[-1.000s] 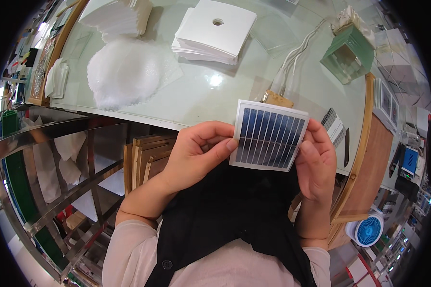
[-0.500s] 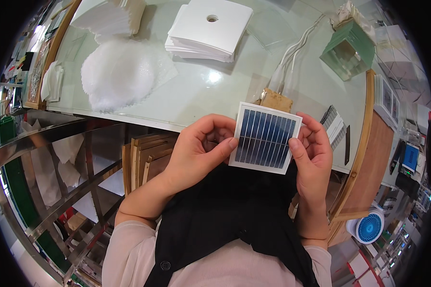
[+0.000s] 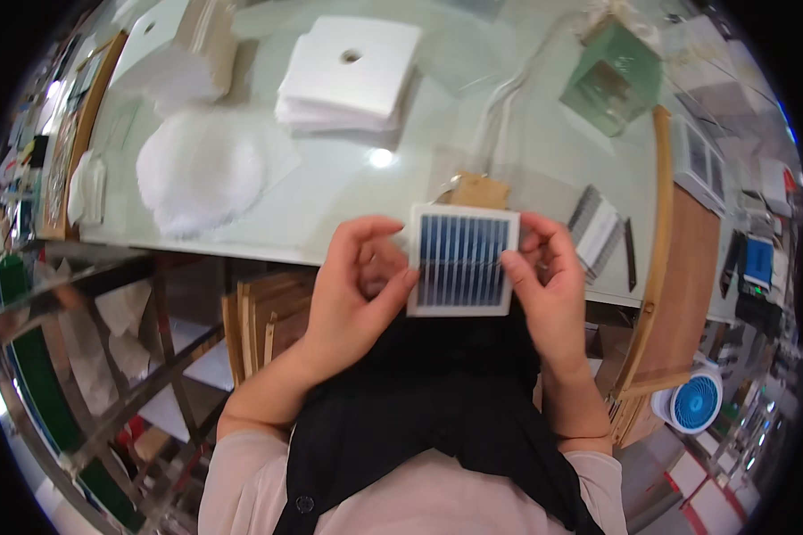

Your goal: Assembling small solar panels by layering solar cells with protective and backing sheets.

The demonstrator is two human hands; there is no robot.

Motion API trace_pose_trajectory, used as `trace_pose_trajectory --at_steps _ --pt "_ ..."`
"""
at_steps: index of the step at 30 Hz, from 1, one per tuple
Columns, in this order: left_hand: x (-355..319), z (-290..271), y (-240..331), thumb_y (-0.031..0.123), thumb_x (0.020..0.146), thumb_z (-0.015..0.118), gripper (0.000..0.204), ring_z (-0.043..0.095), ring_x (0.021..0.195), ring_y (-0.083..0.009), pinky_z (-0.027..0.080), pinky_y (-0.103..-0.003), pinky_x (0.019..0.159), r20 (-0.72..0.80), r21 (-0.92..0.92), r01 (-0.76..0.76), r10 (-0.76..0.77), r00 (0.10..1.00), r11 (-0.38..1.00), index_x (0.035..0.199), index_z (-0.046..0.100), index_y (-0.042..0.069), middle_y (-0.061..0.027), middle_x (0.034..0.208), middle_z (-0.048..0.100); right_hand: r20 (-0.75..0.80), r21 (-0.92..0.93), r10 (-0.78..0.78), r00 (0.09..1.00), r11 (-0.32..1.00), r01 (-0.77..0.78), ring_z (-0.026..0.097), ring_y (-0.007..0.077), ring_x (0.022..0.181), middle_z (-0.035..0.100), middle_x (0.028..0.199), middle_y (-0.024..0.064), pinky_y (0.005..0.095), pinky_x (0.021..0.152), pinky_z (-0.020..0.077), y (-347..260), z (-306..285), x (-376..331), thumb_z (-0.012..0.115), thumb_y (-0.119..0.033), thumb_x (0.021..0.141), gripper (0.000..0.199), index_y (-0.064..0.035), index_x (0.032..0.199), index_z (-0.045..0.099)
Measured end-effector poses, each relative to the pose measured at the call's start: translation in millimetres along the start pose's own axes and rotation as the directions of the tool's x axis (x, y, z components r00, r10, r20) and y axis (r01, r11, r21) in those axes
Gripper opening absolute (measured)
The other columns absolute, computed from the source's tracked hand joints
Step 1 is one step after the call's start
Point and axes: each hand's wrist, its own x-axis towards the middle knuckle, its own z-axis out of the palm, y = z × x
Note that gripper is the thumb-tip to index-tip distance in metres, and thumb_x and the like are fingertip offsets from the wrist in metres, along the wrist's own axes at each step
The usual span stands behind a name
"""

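Note:
A small square solar panel with dark blue cells, pale lines and a white frame is held up before my apron, near the table's front edge. My right hand grips its right edge, thumb on the front and fingers curled behind. At the left edge is my left hand, its thumb against the frame. The left index finger stands a little away from the panel, and the other fingers are bent. Just beyond the panel, a tan block with white cables lies on the table, partly hidden.
White square sheets with a hole are stacked at the back. A white fluffy pile lies left of them. A green glass box stands back right. A wooden ledge borders the right side, with a blue fan below.
The whole view has shifted, with the panel and both hands now farther left in the picture. The panel has turned from tilted to nearly square-on. My left index finger has come away from its edge.

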Motion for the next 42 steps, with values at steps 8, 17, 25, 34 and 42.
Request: trace_pose_trajectory --at_steps 8,17,25,34,42 --pt "-13 2 -3 -0.011 0.079 0.061 0.054 0.061 0.076 -0.0185 0.050 -0.028 0.071 0.299 0.185 -0.613 0.550 0.780 0.768 0.123 0.032 0.000 -0.0154 0.091 0.057 0.040 0.377 -0.013 0.999 0.926 -0.003 0.053 0.0082 0.086 0.055 0.092 0.0004 0.0215 0.079 0.0415 -27 -33 -33 0.058 0.004 0.082 0.025 -0.0025 0.105 0.050" --pt "-15 5 -6 0.009 0.090 0.056 0.036 0.060 0.071 -0.0180 0.052 -0.028 0.066 0.096 0.151 -0.393 0.382 0.919 0.907 0.120 0.039 0.002 -0.0133 0.092 0.056 -0.624 0.154 -0.100 0.775 0.957 0.248 0.060 0.0125 0.090 0.062 0.098 0.0033 0.0268 0.079 0.0494 -18 -307 28 0.055 -0.011 0.091 0.020 -0.0039 0.109 0.055" --pt "-5 5 -6 0.002 0.090 0.050 0.023 0.054 0.066 -0.0137 0.051 -0.025 0.061 -0.091 0.295 -0.373 0.414 0.906 0.880 0.112 0.043 0.001 -0.0083 0.082 0.053 -0.845 -0.249 -0.274 0.460 0.962 0.115 0.059 0.0097 0.075 0.065 0.091 0.0013 0.0237 0.064 0.0462 36 -551 135 0.061 -0.016 0.087 0.021 -0.0062 0.106 0.063" --pt "2 13 -8 0.002 0.090 0.052 0.023 0.055 0.069 -0.0143 0.052 -0.027 0.062 -0.067 0.355 -0.293 0.337 0.939 0.888 0.112 0.043 0.002 -0.0085 0.081 0.053 -0.768 -0.606 -0.459 0.447 0.747 -0.274 0.061 0.0182 0.096 0.066 0.103 0.0118 0.0284 0.084 0.0441 90 -535 217 0.053 -0.025 0.090 0.032 -0.0010 0.108 0.064" --pt "3 8 -15 -0.005 0.088 0.051 0.024 0.062 0.070 -0.0150 0.051 -0.026 0.067 -0.058 0.329 -0.308 0.344 0.937 0.893 0.110 0.044 -0.001 -0.0111 0.083 0.060 -0.676 -0.518 -0.315 0.666 0.846 -0.125 0.051 0.0207 0.115 0.055 0.124 0.0123 0.0292 0.096 0.0381 80 -524 217 0.041 -0.029 0.096 0.040 -0.0053 0.127 0.051"
